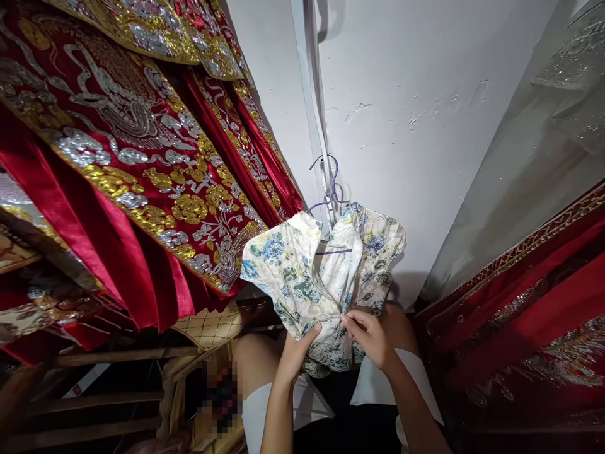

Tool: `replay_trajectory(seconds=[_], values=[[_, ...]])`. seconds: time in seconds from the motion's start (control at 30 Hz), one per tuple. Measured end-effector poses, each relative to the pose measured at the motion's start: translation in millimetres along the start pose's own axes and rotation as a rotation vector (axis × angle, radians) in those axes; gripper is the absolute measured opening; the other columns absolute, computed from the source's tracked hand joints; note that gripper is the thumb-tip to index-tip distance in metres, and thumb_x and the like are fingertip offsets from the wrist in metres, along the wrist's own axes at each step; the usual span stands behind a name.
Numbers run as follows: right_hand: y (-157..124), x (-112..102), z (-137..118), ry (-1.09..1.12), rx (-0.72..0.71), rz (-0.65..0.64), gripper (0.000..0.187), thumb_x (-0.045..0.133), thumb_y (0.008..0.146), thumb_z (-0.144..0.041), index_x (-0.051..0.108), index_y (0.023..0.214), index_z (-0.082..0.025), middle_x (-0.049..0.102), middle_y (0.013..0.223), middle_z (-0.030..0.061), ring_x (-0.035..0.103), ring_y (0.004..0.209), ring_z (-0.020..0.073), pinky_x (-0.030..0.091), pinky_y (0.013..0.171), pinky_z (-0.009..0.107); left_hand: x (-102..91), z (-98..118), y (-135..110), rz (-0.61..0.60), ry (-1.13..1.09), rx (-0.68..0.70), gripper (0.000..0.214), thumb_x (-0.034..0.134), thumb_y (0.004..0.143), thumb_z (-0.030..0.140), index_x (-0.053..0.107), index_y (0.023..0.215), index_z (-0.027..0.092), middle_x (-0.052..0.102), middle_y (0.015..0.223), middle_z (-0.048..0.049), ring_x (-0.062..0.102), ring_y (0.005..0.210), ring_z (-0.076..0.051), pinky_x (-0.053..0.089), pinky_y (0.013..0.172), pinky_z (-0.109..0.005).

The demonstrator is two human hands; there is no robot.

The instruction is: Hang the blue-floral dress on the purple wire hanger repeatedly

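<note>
A cream dress (302, 271) with blue and green flowers and short sleeves hangs on a purple hanger (334, 195) in front of my knees. Its front opening forms a V, edged by what looks like a zip (331, 296). My left hand (301, 350) grips the lower left of the dress, thumb in front and the other fingers hidden behind the cloth. At the bottom point of the V, my right hand (371, 337) pinches the edge between thumb and forefinger. Whether a zip pull is between those fingertips is too small to tell.
Red embroidered costumes (155, 145) with gold and silver sequins hang at the left. More red cloth (543, 315) and a translucent cover (515, 151) stand at the right. Behind the hanger are a pale strip (309, 82) and a white wall (401, 75). A wooden chair (118, 359) sits lower left.
</note>
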State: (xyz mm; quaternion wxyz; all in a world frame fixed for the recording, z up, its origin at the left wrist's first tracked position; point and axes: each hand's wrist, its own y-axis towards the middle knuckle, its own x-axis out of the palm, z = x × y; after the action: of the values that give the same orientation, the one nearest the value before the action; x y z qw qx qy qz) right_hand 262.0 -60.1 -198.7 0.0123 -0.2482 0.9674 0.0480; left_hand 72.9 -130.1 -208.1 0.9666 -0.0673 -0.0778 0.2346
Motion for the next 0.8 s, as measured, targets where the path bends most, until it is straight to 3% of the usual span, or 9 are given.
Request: replay_trajectory(seconds=[0.07,0.17,0.23,0.3,0.37,0.47,0.53,0.7,0.8], values=[[-1.2,-1.3,1.4,-0.027,-0.003,-0.017,0.045,0.053,0.094,-0.059,0.06,0.072,-0.02,0.05,0.061,-0.0003,0.048,0.062,0.0172,0.037,0.059,0.029,-6.2,-12.3,7.2,0.172,-0.013,0.06,0.054,0.082,0.071,0.046,0.067,0.114,0.017,0.072,0.119,-0.0141,0.06,0.126,-0.034,0.041,0.113,-0.046],[-2.5,-0.8,2.8,-0.068,-0.024,-0.1,0.042,0.054,0.095,-0.054,0.059,0.072,-0.019,0.048,0.063,-0.0007,0.046,0.062,0.0162,0.034,0.059,0.028,-11.6,-31.1,14.0,0.525,0.024,0.25,0.049,0.075,0.076,0.048,0.06,0.114,0.02,0.068,0.114,-0.0103,0.062,0.117,-0.031,0.047,0.105,-0.045],[-2.6,2.0,2.7,-0.081,-0.03,-0.14,0.039,0.053,0.096,-0.05,0.059,0.074,-0.019,0.049,0.063,-0.0011,0.044,0.061,0.0151,0.032,0.059,0.028,-8.2,-38.7,11.2,0.649,0.115,0.406,0.045,0.071,0.08,0.046,0.056,0.115,0.022,0.062,0.118,-0.0094,0.059,0.116,-0.028,0.046,0.103,-0.042],[-2.3,6.0,1.6,-0.084,-0.029,-0.173,0.036,0.051,0.098,-0.047,0.059,0.077,-0.019,0.051,0.064,-0.0011,0.044,0.062,0.0147,0.032,0.059,0.028,2.0,-41.4,2.3,0.612,0.227,0.54,0.035,0.066,0.086,0.042,0.057,0.113,0.023,0.058,0.121,-0.0101,0.056,0.119,-0.027,0.043,0.106,-0.041],[-1.8,10.0,-0.2,-0.089,-0.042,-0.21,0.035,0.049,0.099,-0.045,0.058,0.077,-0.019,0.053,0.066,-0.001,0.046,0.063,0.0147,0.033,0.06,0.027,16.5,-41.8,-8.9,0.457,0.316,0.636,0.023,0.061,0.091,0.038,0.06,0.108,0.022,0.06,0.119,-0.0105,0.057,0.119,-0.026,0.043,0.106,-0.04],[-1.9,14.1,-1.9,-0.093,-0.083,-0.225,0.036,0.048,0.1,-0.044,0.055,0.075,-0.02,0.051,0.065,-0.002,0.046,0.063,0.0142,0.034,0.061,0.027,36.3,-42.7,-19.7,0.2,0.391,0.654,0.019,0.056,0.095,0.035,0.063,0.105,0.021,0.067,0.105,-0.0089,0.064,0.103,-0.024,0.049,0.094,-0.036],[-3.3,15.6,-1.4,-0.097,-0.107,-0.199,0.038,0.049,0.1,-0.044,0.052,0.071,-0.02,0.047,0.062,-0.003,0.045,0.061,0.0136,0.033,0.061,0.026,43.1,-43.9,-20.3,0.111,0.417,0.649,0.017,0.056,0.095,0.033,0.064,0.102,0.02,0.068,0.095,-0.0065,0.065,0.091,-0.021,0.052,0.083,-0.032],[-4.2,16.7,2.1,-0.234,-0.16,-0.072,0.036,0.047,0.101,-0.041,0.057,0.074,-0.019,0.049,0.063,-0.0021,0.046,0.062,0.0144,0.033,0.06,0.027,40.2,-42.1,-11.1,0.093,0.443,0.774,0.011,0.058,0.095,0.026,0.064,0.088,0.02,0.065,0.081,-0.0022,0.062,0.079,-0.017,0.049,0.076,-0.027],[6.4,8.4,-4.1,-0.397,-0.277,-0.007,0.033,0.047,0.1,-0.035,0.058,0.073,-0.02,0.054,0.066,0.0001,0.05,0.065,0.0161,0.035,0.063,0.028,34.0,-40.0,-10.5,0.066,0.482,0.799,0.014,0.059,0.095,0.024,0.063,0.083,0.02,0.062,0.078,-0.0011,0.06,0.077,-0.017,0.047,0.074,-0.026]])
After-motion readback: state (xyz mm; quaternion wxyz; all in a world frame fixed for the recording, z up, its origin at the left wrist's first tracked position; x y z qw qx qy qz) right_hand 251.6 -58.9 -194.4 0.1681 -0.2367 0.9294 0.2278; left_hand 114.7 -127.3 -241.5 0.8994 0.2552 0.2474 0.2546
